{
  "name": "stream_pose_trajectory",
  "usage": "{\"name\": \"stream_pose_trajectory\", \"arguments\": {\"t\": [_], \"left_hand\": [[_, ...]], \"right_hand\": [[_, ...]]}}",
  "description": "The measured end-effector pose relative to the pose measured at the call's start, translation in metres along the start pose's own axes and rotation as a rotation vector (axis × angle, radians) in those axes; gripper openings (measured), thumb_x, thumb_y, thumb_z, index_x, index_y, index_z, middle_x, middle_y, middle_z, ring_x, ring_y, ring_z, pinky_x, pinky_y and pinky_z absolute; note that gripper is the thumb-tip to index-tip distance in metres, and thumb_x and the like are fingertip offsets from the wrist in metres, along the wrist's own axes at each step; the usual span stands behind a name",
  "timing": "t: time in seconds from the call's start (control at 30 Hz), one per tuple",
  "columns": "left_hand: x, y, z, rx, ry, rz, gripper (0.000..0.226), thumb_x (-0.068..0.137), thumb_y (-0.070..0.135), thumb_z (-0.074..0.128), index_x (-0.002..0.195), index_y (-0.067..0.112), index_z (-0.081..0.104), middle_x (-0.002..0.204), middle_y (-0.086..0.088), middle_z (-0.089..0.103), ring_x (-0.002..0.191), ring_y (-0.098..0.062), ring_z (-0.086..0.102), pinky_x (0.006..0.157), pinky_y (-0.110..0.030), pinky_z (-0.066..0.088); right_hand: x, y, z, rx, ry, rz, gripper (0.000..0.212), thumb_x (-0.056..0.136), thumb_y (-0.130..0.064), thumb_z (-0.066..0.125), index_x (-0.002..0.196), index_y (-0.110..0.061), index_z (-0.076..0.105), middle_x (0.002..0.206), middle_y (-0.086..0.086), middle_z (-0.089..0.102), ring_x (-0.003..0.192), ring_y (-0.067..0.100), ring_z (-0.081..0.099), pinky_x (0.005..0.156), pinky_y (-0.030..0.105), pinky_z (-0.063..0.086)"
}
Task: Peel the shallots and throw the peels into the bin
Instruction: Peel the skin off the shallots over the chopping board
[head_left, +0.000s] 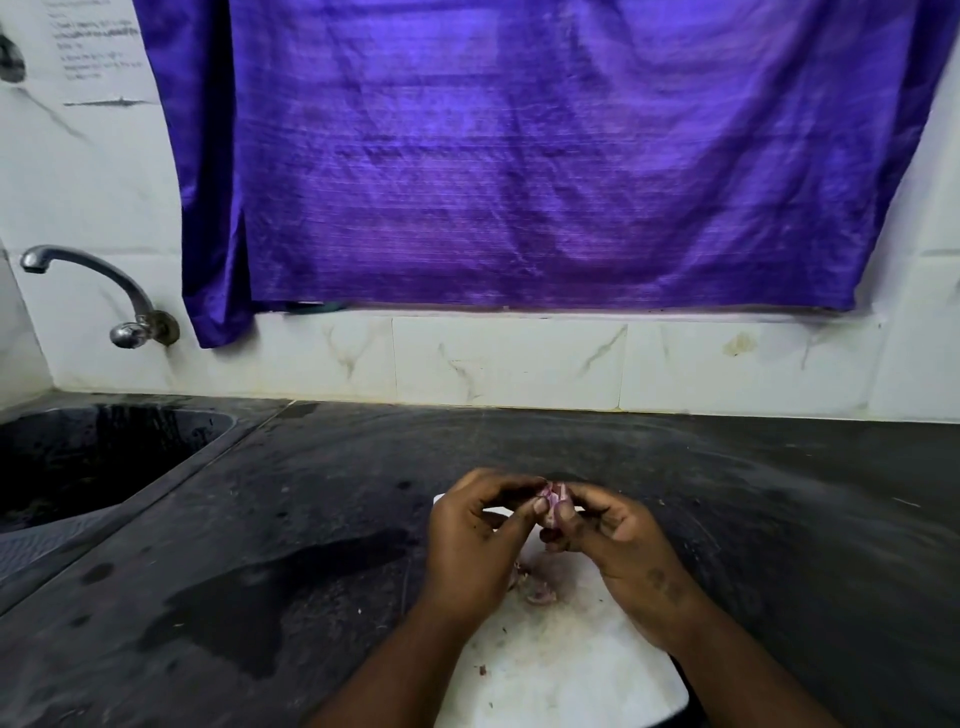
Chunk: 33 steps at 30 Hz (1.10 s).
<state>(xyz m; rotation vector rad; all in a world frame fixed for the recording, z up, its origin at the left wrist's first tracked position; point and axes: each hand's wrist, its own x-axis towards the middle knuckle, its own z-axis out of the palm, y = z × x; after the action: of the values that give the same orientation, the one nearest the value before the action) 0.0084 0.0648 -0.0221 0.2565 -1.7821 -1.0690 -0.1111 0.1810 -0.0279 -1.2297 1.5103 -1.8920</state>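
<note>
You're mid-peel — both hands, left hand (470, 535) and right hand (618, 551), pinching one shallot (551, 501) in a fingertip grip, loose peels (535, 587) lying on the white board (571, 670) — none binned yet, no bin in view.

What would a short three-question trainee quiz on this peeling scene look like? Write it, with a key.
1. True or false: both hands, left hand and right hand, grip the shallot.
2. The peels lie on: A) the sink B) the white board C) the tap.
3. Fill in: the sink is on the person's ____ side.

Key: 1 true; 2 B; 3 left.
</note>
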Motion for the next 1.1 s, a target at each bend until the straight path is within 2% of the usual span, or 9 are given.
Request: {"name": "stream_pose_trajectory", "arguments": {"t": [0.1, 0.2, 0.4, 0.53, 0.67, 0.8, 0.87, 1.0, 1.1], "left_hand": [[0.000, 0.001, 0.000, 0.007, 0.001, -0.012, 0.016, 0.081, 0.008, 0.084, 0.093, 0.019, 0.081, 0.091, 0.006, 0.077, 0.084, -0.008, 0.074, 0.069, -0.017, 0.056], [0.000, 0.002, 0.000, 0.002, 0.005, -0.053, 0.015, 0.080, 0.005, 0.085, 0.089, 0.014, 0.079, 0.088, 0.002, 0.076, 0.081, -0.006, 0.073, 0.066, -0.014, 0.054], [-0.001, 0.000, 0.000, 0.003, -0.008, -0.067, 0.008, 0.085, 0.006, 0.080, 0.084, 0.014, 0.078, 0.085, 0.000, 0.075, 0.084, -0.011, 0.072, 0.068, -0.018, 0.053], [-0.002, -0.001, 0.001, 0.043, -0.023, -0.075, 0.011, 0.090, 0.008, 0.076, 0.086, 0.018, 0.077, 0.088, 0.004, 0.075, 0.086, -0.012, 0.073, 0.067, -0.030, 0.059], [-0.004, 0.002, 0.002, 0.124, -0.008, -0.044, 0.011, 0.091, 0.008, 0.073, 0.088, 0.018, 0.077, 0.088, 0.009, 0.074, 0.086, -0.007, 0.071, 0.063, -0.017, 0.054], [-0.006, 0.002, 0.003, 0.191, 0.012, -0.009, 0.011, 0.091, 0.007, 0.071, 0.091, 0.017, 0.075, 0.090, 0.009, 0.073, 0.086, -0.006, 0.070, 0.066, -0.018, 0.056], [-0.006, 0.000, 0.004, 0.205, 0.025, -0.029, 0.012, 0.090, 0.007, 0.071, 0.091, 0.018, 0.074, 0.089, 0.009, 0.073, 0.083, -0.007, 0.071, 0.067, -0.023, 0.058], [-0.007, -0.001, 0.007, 0.207, 0.046, -0.073, 0.012, 0.089, 0.006, 0.070, 0.087, 0.018, 0.073, 0.083, 0.008, 0.074, 0.079, -0.007, 0.072, 0.066, -0.026, 0.059], [-0.007, -0.001, 0.008, 0.175, 0.064, -0.101, 0.013, 0.089, 0.006, 0.071, 0.085, 0.018, 0.072, 0.081, 0.006, 0.074, 0.077, -0.009, 0.072, 0.067, -0.025, 0.058]], "right_hand": [[0.000, 0.000, -0.002, -0.033, -0.033, -0.019, 0.028, 0.089, -0.018, 0.072, 0.117, -0.022, 0.076, 0.115, 0.007, 0.077, 0.099, 0.029, 0.074, 0.083, 0.037, 0.063], [0.000, 0.003, -0.003, -0.029, -0.056, -0.032, 0.029, 0.089, -0.008, 0.072, 0.116, -0.017, 0.077, 0.119, 0.009, 0.074, 0.100, 0.033, 0.073, 0.082, 0.035, 0.061], [0.002, 0.005, -0.003, -0.048, 0.007, -0.038, 0.028, 0.082, -0.003, 0.080, 0.108, -0.014, 0.079, 0.109, 0.009, 0.074, 0.083, 0.026, 0.073, 0.074, 0.033, 0.061], [0.004, 0.007, -0.003, -0.101, 0.068, -0.062, 0.030, 0.072, -0.008, 0.087, 0.100, -0.008, 0.078, 0.103, 0.013, 0.072, 0.074, 0.025, 0.070, 0.073, 0.043, 0.060], [0.005, 0.010, -0.003, -0.121, 0.112, -0.089, 0.030, 0.068, -0.003, 0.089, 0.095, -0.008, 0.078, 0.098, 0.005, 0.071, 0.069, 0.020, 0.068, 0.072, 0.052, 0.059], [0.005, 0.012, -0.001, -0.195, 0.131, -0.150, 0.024, 0.072, -0.005, 0.089, 0.091, -0.017, 0.078, 0.096, 0.001, 0.068, 0.072, 0.024, 0.068, 0.071, 0.058, 0.061], [0.004, 0.011, 0.000, -0.250, 0.129, -0.185, 0.021, 0.075, -0.008, 0.088, 0.089, -0.020, 0.078, 0.096, -0.002, 0.067, 0.077, 0.026, 0.069, 0.070, 0.050, 0.063], [0.000, 0.006, 0.002, -0.327, 0.133, -0.247, 0.018, 0.077, -0.007, 0.086, 0.091, -0.014, 0.078, 0.096, -0.008, 0.066, 0.080, 0.014, 0.070, 0.068, 0.022, 0.058], [-0.001, 0.006, 0.003, -0.365, 0.147, -0.281, 0.019, 0.078, -0.007, 0.085, 0.093, -0.015, 0.078, 0.099, -0.011, 0.066, 0.088, 0.013, 0.071, 0.071, 0.023, 0.059]]}}
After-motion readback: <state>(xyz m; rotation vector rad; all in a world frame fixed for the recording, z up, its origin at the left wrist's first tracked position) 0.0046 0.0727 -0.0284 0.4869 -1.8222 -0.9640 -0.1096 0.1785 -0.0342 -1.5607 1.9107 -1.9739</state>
